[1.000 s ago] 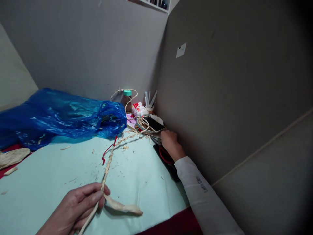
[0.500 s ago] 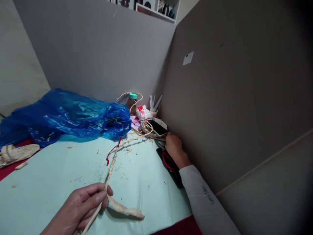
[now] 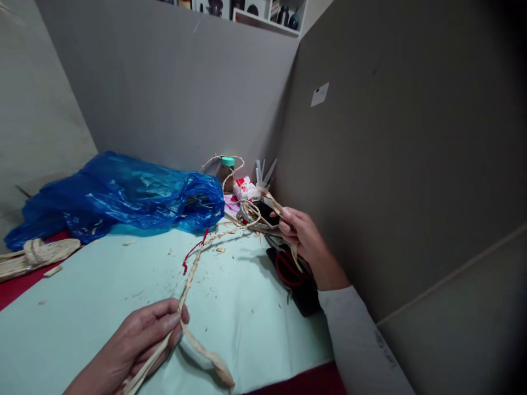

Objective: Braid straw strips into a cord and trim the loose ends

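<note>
A pale braided cord point(image 3: 190, 280) of dry plant fibre runs from the far clutter toward me. My left hand point(image 3: 152, 334) pinches its near end between thumb and fingers, and loose strands hang out below and to the right. A red thread point(image 3: 190, 257) is tied around the braid farther up. Over at the right, my right hand point(image 3: 300, 230) is closed on a separate pale fibre strip point(image 3: 273, 203), whose ends stick out above and below the fingers. Beneath that hand lie red-handled scissors point(image 3: 288, 270) on a black item point(image 3: 307, 299).
A blue plastic bag point(image 3: 123, 192) lies along the back left. Beside it stand a jar with a teal lid point(image 3: 228, 162), a phone point(image 3: 265, 213) and a cup of white tools point(image 3: 263, 186). A fibre bundle point(image 3: 39, 258) rests at left. Grey partitions point(image 3: 391, 137) enclose the table.
My right hand has lifted from beside the phone and scissors and now holds up a fibre strip. My left hand keeps its pinch on the braid, while the loose strand below hangs lower.
</note>
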`<state>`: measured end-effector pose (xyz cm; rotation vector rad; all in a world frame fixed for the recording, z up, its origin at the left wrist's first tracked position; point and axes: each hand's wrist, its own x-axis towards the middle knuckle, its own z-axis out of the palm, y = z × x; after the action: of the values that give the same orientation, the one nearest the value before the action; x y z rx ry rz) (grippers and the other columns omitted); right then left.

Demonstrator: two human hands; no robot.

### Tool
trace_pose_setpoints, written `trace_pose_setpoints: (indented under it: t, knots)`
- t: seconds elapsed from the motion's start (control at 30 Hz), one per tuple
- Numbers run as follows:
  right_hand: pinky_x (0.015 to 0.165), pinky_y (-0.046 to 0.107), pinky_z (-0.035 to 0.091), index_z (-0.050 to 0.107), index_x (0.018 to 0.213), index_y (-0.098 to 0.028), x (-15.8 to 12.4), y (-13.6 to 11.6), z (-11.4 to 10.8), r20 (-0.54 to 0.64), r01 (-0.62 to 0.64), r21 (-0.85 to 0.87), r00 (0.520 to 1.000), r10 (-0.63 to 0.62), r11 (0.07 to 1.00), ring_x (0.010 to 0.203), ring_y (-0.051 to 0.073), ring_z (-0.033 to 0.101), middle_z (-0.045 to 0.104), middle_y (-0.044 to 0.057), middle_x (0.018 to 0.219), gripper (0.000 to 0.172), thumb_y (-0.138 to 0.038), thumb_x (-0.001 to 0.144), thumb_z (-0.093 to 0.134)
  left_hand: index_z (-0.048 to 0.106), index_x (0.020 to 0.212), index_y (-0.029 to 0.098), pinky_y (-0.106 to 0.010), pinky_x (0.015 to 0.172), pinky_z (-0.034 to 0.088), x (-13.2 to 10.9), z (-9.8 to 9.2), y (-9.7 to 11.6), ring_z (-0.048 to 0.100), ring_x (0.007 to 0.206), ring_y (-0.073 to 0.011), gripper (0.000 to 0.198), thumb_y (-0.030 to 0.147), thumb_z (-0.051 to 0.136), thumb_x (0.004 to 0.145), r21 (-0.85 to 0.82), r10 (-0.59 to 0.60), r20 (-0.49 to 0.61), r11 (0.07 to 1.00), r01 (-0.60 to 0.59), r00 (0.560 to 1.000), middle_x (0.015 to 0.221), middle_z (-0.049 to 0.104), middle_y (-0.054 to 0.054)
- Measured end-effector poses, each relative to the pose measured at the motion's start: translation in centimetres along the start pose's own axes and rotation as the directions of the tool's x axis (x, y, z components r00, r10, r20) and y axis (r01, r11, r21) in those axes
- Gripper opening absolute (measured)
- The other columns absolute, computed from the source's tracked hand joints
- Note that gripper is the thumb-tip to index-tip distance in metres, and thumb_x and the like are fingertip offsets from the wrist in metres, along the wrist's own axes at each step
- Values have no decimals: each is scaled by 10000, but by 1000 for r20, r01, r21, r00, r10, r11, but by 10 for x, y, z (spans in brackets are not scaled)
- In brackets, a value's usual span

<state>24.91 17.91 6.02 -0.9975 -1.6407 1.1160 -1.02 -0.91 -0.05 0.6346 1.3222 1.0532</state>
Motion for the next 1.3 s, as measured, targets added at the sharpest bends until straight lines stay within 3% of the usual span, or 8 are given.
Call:
trace_pose_setpoints:
  t: [0.1, 0.2, 0.37, 0.5, 0.67, 0.87, 1.07, 1.3]
  knots:
    - [386, 162, 176, 510, 905, -179, -4, 0, 11, 136, -35, 176, 991, 11, 984, 435, 34, 246, 422, -78, 604, 374, -497, 750, 631, 683, 785, 187, -186, 363, 286, -2, 1, 0, 445, 410, -82, 377, 453, 843, 572, -68, 19, 13, 998, -18, 1000, 597, 577, -4]
    - [421, 150, 312, 500, 999, -181, -10, -1, 22, 270, -98, 298, 963, 15, 950, 505, 47, 455, 593, -13, 750, 407, -383, 722, 720, 653, 822, 156, -144, 359, 152, -3, 0, 1, 222, 373, 3, 334, 427, 792, 686, -84, 21, 105, 996, -13, 994, 577, 532, 36]
    - [730, 287, 524, 535, 1087, -175, -24, -7, 46, 493, -246, 405, 870, 16, 881, 763, 138, 661, 655, 29, 879, 409, -260, 746, 746, 618, 888, 128, -144, 379, 57, 0, -6, 0, 111, 421, 19, 297, 386, 723, 787, -67, 58, 197, 997, -46, 979, 651, 550, 30]
    - [788, 259, 474, 669, 903, -152, -32, -14, 65, 437, -96, 333, 897, -64, 938, 796, 119, 621, 670, 22, 826, 158, -270, 802, 694, 598, 892, 130, -153, 381, 43, 2, -7, -1, 108, 422, 16, 277, 380, 690, 815, -56, 97, 219, 995, -87, 971, 642, 509, 48]
    - [586, 209, 453, 740, 910, -189, -44, -32, 74, 283, 32, 297, 951, -120, 954, 624, 88, 559, 720, 36, 855, 148, -298, 843, 665, 580, 887, 139, -158, 384, 36, 1, -8, -1, 94, 426, 9, 267, 380, 672, 820, -70, 116, 247, 992, -101, 962, 612, 438, 74]
    - [911, 306, 499, 753, 883, -242, -101, -52, 86, 334, 266, 200, 886, -320, 943, 1021, 182, 658, 729, 42, 1064, 124, -192, 867, 640, 572, 839, 133, -169, 390, 42, -2, -7, -2, 102, 429, -3, 241, 351, 671, 813, -109, 174, 236, 982, -152, 956, 579, 410, 78]
    - [844, 238, 517, 729, 955, -234, -165, -30, 114, 506, 258, 127, 814, -286, 958, 939, 145, 686, 728, 37, 1062, 303, -103, 908, 460, 609, 879, 102, -175, 404, 65, -3, -7, -2, 178, 441, -4, 193, 261, 669, 788, -153, 210, 237, 972, -177, 949, 642, 508, 23]
    - [842, 222, 527, 730, 917, -254, -195, -17, 128, 407, 235, -47, 892, -197, 971, 952, 152, 691, 746, 19, 1003, 245, -139, 871, 518, 658, 866, 74, -170, 401, 85, -2, -9, -3, 166, 458, -14, 171, 182, 635, 736, -292, 233, 213, 942, -165, 949, 721, 596, -51]
